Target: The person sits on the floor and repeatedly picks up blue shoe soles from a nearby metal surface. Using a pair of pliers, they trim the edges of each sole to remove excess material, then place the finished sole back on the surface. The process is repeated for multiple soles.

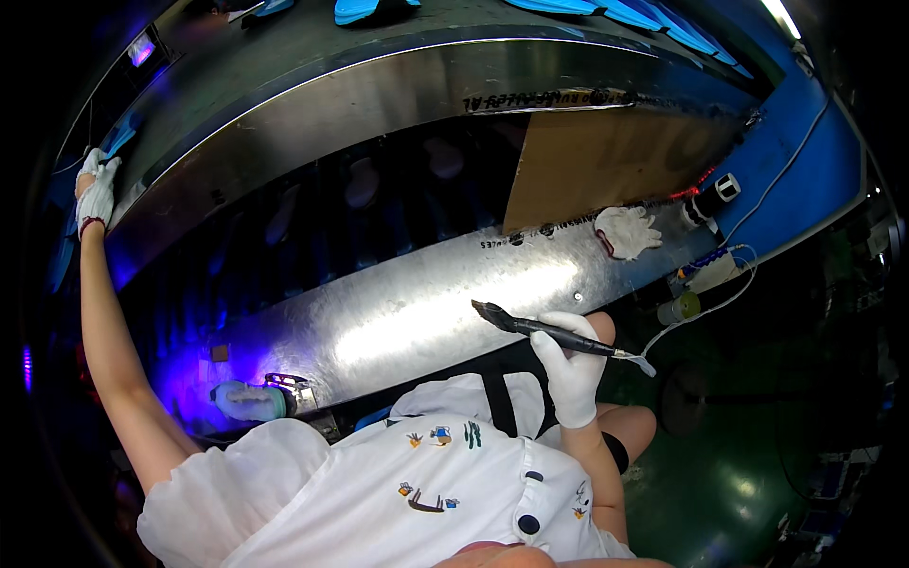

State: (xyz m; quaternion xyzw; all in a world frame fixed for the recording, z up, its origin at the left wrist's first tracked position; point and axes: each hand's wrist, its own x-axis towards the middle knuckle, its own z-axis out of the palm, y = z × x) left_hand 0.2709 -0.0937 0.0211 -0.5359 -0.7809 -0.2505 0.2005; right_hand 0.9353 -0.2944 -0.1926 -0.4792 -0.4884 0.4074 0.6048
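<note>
My right hand [571, 379], in a white glove, is closed around a slim black brush [568, 337]. The brush lies slantwise above the front edge of the metal bench, its dark bristle end pointing left. My left arm stretches to the far left, where my left hand [96, 192], in a white knit glove with a red cuff, rests by the end of the raised dark belt. Its fingers look spread apart, close to a blue piece [120, 138]; whether they touch it is hard to see.
Beyond the metal bench [426, 308] runs a raised belt [445, 21] bearing several blue pieces [374, 9]. Dim sole-shaped pieces [362, 183] lie underneath. A brown cardboard sheet [606, 166], a loose white glove [628, 233] and a cable [791, 156] are at right; a cloth-wrapped item [248, 400] is near left.
</note>
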